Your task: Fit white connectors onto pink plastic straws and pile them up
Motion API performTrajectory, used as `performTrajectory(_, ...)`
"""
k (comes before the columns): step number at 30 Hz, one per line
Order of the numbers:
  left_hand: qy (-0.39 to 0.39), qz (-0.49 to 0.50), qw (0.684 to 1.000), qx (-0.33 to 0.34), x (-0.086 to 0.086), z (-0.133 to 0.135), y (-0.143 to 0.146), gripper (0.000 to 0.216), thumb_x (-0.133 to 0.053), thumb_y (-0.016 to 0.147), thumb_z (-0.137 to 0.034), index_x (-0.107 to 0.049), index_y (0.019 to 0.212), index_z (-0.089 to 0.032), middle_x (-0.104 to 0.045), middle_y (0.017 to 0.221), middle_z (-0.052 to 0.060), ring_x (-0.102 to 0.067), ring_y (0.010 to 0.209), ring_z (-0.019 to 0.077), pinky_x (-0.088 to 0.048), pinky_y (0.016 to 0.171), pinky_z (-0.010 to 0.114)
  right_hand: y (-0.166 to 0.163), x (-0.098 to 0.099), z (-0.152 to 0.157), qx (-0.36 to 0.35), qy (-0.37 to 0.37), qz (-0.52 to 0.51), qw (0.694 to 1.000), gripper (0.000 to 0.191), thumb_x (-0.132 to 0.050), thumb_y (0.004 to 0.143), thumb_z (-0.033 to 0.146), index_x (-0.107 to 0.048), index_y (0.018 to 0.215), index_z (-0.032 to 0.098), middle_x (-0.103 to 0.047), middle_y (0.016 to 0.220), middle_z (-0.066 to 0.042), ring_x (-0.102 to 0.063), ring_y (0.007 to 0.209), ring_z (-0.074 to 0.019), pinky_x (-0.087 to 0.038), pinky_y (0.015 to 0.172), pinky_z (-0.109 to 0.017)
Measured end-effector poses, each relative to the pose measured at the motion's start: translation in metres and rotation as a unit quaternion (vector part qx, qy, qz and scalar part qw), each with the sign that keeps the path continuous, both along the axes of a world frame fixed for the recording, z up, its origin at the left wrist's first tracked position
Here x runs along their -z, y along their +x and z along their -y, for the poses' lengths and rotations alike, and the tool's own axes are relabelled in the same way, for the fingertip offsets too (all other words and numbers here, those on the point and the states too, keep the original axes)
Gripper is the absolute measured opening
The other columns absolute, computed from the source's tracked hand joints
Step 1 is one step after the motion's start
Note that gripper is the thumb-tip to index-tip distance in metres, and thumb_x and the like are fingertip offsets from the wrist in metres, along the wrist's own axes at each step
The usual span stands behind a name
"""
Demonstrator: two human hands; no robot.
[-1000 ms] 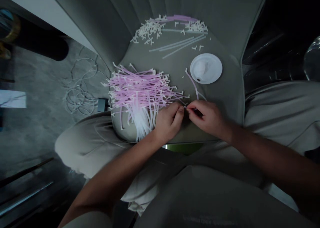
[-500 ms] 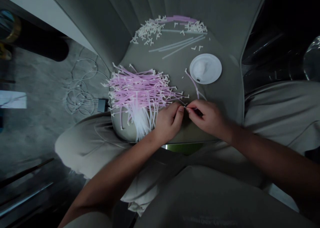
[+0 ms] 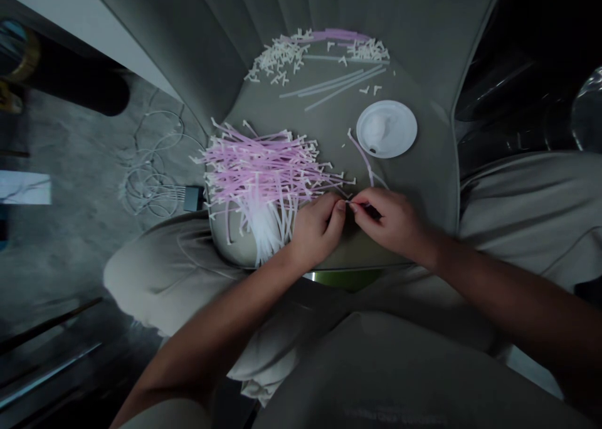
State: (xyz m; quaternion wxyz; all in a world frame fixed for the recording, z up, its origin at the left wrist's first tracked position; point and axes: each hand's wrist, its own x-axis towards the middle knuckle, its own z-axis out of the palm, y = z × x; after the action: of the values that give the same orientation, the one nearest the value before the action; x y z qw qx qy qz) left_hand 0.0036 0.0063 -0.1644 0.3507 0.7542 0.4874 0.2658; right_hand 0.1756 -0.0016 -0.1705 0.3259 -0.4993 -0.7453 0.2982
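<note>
Left hand [image 3: 316, 229], right hand [image 3: 394, 221]: both grips narrow, pinched on small white connector [image 3: 348, 202] beside pink tube pile [image 3: 263, 169]. Shirt print [image 3: 376, 411] unreadable.

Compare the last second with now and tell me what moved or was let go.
Nothing has visibly moved. The left hand and right hand stay fingertip to fingertip, pinching a small white piece beside the pink tube pile. The white lid lies as before.

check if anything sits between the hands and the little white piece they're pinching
Nothing visible does: the left hand and right hand pinch the small white piece directly, just right of the pink tube pile.
</note>
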Motion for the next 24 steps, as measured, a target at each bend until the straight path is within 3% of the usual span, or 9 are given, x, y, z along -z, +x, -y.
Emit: performTrajectory(24,0.01,-0.037,0.999,0.034,-0.0008,-0.0015,-0.0021,0.03,-0.036,0.097,-0.029,-0.044,0.07,-0.02,-0.045,0.06,-0.002,-0.045,0.057,0.0118,-0.033,0.055,0.028,0.0008,0.0017,-0.0009,-0.019,0.011,0.019,1.0,0.012,-0.052,0.087,0.016,-0.057,0.077,0.02,-0.063,0.071,-0.001,-0.057,0.069,-0.013,-0.042,0.066,-0.025)
